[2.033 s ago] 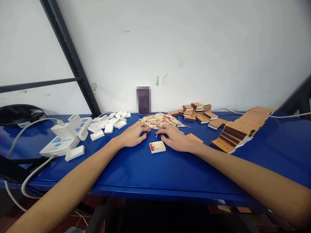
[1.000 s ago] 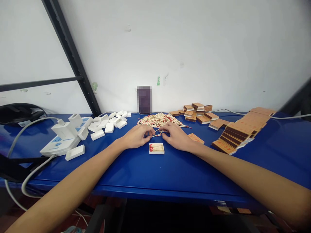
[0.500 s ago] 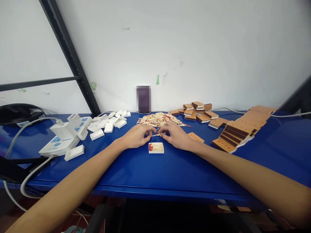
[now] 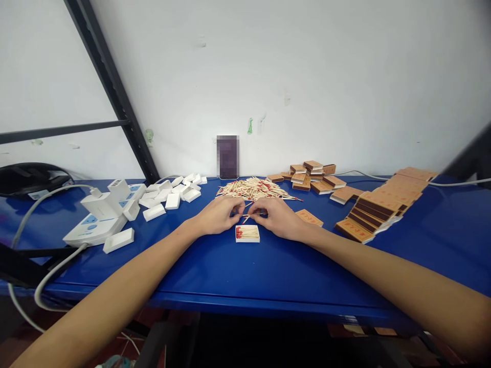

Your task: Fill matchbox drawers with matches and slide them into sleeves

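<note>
Fingertips of my left hand (image 4: 222,214) and my right hand (image 4: 278,217) are pinched close together, just beyond a white matchbox tray (image 4: 247,240). A few loose matches (image 4: 246,218) lie at and between the fingertips, and both hands grip them. The tray holds red-headed matches (image 4: 248,232) lying sideways, most heads to the left. Behind my hands is a heap of loose matches (image 4: 255,188). By my right wrist lies a flat orange matchbox sleeve (image 4: 310,217).
White matchbox trays (image 4: 172,201) are scattered at the left, near a power strip (image 4: 94,230) with chargers and cables. Orange matchboxes (image 4: 312,177) are piled at the back right, beside a long row of matchbox sleeves (image 4: 383,199). A blurred dark upright panel (image 4: 228,157) leans on the wall.
The matches at my fingertips have shifted, now lying at different angles. My hands have stayed in nearly the same place, with the tray where it was.
</note>
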`<state>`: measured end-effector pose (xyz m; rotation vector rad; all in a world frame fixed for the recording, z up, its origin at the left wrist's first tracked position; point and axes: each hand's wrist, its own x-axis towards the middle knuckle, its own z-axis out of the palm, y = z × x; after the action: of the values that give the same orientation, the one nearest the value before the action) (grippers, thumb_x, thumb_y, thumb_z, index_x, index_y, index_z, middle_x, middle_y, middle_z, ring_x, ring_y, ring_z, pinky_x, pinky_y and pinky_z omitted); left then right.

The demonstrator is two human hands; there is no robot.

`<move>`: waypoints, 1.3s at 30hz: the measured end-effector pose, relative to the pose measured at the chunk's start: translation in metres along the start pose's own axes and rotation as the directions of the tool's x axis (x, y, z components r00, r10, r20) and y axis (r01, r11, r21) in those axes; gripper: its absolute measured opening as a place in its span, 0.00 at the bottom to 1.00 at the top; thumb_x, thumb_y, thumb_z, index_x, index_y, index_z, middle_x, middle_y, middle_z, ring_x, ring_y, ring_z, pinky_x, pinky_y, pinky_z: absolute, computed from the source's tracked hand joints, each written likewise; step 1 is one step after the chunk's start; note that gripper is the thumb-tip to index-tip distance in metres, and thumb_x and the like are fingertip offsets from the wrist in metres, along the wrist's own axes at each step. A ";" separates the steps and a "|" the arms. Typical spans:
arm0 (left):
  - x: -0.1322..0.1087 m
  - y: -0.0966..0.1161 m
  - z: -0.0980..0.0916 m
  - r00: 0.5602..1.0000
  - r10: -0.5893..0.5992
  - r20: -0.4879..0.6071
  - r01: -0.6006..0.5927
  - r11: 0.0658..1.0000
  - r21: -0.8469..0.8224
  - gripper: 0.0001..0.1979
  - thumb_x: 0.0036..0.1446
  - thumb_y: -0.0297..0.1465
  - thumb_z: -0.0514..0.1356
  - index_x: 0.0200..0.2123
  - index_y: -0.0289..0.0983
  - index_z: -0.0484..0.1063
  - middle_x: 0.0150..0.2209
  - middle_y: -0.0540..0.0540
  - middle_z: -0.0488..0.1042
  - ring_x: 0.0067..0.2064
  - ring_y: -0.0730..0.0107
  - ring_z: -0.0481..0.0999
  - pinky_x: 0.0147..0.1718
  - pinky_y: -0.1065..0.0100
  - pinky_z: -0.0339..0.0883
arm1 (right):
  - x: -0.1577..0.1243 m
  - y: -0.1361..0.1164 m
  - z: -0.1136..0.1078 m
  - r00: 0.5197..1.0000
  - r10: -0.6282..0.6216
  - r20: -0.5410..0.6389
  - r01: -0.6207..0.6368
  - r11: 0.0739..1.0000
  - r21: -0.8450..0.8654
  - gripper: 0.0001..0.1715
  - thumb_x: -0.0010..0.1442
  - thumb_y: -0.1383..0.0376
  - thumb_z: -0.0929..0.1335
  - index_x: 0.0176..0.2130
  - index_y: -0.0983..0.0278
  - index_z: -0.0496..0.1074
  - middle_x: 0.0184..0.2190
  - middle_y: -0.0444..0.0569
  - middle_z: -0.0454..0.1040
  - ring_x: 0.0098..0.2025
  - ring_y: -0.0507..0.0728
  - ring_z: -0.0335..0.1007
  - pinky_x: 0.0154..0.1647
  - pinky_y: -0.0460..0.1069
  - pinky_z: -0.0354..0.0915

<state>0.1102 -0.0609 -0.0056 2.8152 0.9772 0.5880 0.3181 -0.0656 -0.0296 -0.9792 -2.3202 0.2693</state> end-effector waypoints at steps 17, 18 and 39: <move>0.001 -0.002 0.003 0.999 -0.036 -0.011 0.034 0.991 -0.130 0.04 0.56 0.28 0.57 0.30 0.36 0.65 0.27 0.53 0.69 0.29 0.75 0.67 0.30 0.72 0.58 | -0.001 -0.002 -0.001 0.993 0.047 -0.110 -0.032 0.990 0.134 0.09 0.56 0.73 0.67 0.34 0.64 0.77 0.31 0.46 0.79 0.31 0.51 0.72 0.34 0.46 0.65; 0.001 -0.002 0.002 0.999 -0.041 -0.012 0.039 0.990 -0.135 0.03 0.56 0.28 0.57 0.29 0.36 0.65 0.27 0.53 0.69 0.29 0.75 0.67 0.30 0.72 0.59 | -0.001 -0.001 -0.002 0.991 0.031 -0.130 -0.016 0.993 0.114 0.09 0.55 0.73 0.67 0.34 0.64 0.77 0.31 0.46 0.79 0.31 0.52 0.72 0.34 0.46 0.65; -0.001 -0.006 -0.001 0.999 -0.038 0.016 0.040 0.969 -0.243 0.09 0.53 0.22 0.56 0.38 0.36 0.71 0.32 0.50 0.76 0.33 0.73 0.74 0.33 0.71 0.66 | -0.001 -0.001 -0.003 1.000 0.002 -0.007 -0.002 1.000 -0.010 0.15 0.58 0.75 0.65 0.42 0.62 0.76 0.39 0.48 0.79 0.40 0.55 0.73 0.41 0.49 0.65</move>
<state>0.1052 -0.0568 -0.0064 2.5753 0.8889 0.6394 0.3201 -0.0669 -0.0270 -0.9859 -2.3168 0.2544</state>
